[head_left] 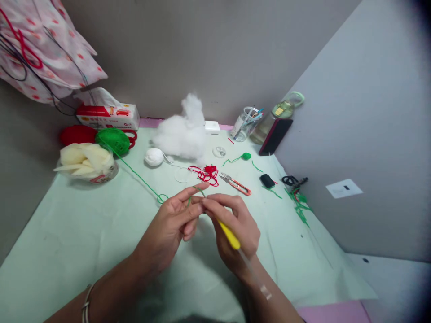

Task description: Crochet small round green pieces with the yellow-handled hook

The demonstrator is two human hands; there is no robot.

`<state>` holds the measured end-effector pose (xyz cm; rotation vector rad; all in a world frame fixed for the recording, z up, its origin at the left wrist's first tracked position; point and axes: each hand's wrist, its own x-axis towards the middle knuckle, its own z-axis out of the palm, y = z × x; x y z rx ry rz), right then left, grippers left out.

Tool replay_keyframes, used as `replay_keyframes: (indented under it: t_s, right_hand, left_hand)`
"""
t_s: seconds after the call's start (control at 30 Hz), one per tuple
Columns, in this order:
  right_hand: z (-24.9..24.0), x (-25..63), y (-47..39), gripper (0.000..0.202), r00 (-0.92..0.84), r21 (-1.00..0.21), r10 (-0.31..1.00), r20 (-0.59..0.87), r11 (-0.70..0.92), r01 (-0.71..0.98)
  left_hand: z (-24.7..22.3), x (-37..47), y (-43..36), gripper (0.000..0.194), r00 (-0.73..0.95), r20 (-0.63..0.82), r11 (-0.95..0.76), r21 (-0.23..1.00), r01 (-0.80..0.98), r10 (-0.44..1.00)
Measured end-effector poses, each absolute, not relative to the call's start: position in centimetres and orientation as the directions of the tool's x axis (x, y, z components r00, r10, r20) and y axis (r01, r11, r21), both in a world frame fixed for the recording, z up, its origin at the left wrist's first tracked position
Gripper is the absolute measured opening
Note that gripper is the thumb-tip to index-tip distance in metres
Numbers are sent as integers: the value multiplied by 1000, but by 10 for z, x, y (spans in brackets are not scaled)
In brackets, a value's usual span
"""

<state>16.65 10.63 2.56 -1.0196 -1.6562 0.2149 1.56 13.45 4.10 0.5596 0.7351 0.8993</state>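
Green yarn (139, 178) runs from a green ball (114, 141) at the back left to my left hand (173, 222). That hand pinches the strand between thumb and fingers, with a stretch of it looped over the raised index finger. Closed around a crochet hook with a yellow grip (229, 234) is my right hand (235, 224); the handle's clear end points down toward the wrist. Both sets of fingertips meet in mid-air above the green cloth. Whatever work lies between them is small and mostly hidden by the fingers.
Beyond my hands lie red yarn (208, 175), orange snips (236, 184), white stuffing (182, 134) and a white yarn ball (154, 157). A tub (87, 166) and tissue box (107, 116) sit left. A pen cup (245, 125), bottle (266, 125) and phone (276, 137) stand right.
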Motion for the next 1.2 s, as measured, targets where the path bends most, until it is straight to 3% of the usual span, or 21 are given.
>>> replay_keyframes:
  t_s: [0.07,0.17,0.23,0.3,0.43,0.6,0.7,0.77,0.9,0.97,1.03,1.1,1.2]
  right_hand:
    - [25,169,106,38,-1,-561,667,745,629,538]
    - [28,174,110,26,178,-769,762,622,554,319]
    - [31,175,114,21,234,-884,854,465,459,82]
    - [32,175,116,17,185,-925,913,363,378,-49]
    - [30,174,117,13,163,-946,937,309,320,-46]
    - [30,178,119,18,165,-945,956,244,272,-179]
    - [33,178,116,20,166,-945,939,300,316,-85]
    - [34,177,113,21,156,-912,900,408,395,109]
    - [30,171,107,26,-40,-601,721,692,606,522]
    - [26,168,106,29,-137,-427,636,759,646,633]
    - [24,167,105,31,-174,-339,610,773,629,700]
    - [24,167,105,32,-116,-407,637,762,612,678]
    - [26,170,107,28,138,-738,754,642,558,380]
  left_hand:
    - [42,13,137,36,483,-352,587,618,-522,801]
    - [45,10,140,31,472,-348,583,569,-580,810]
    - [46,10,140,31,422,-337,537,608,-585,842]
    - [44,11,139,33,387,-307,483,691,-538,869]
    - [38,14,135,34,359,-236,379,831,-407,903]
    - [35,11,135,31,365,-227,358,867,-346,903]
    - [36,9,135,31,354,-220,342,880,-331,909]
    - [36,10,134,31,323,-217,318,898,-304,921]
    - [36,15,129,34,198,-222,266,936,-232,955]
    - [36,18,127,41,171,-230,269,928,-259,958]
    - [37,19,128,46,240,-280,352,867,-351,929]
    - [39,18,131,45,362,-344,485,751,-448,866]
    - [44,14,137,36,433,-372,567,618,-545,821]
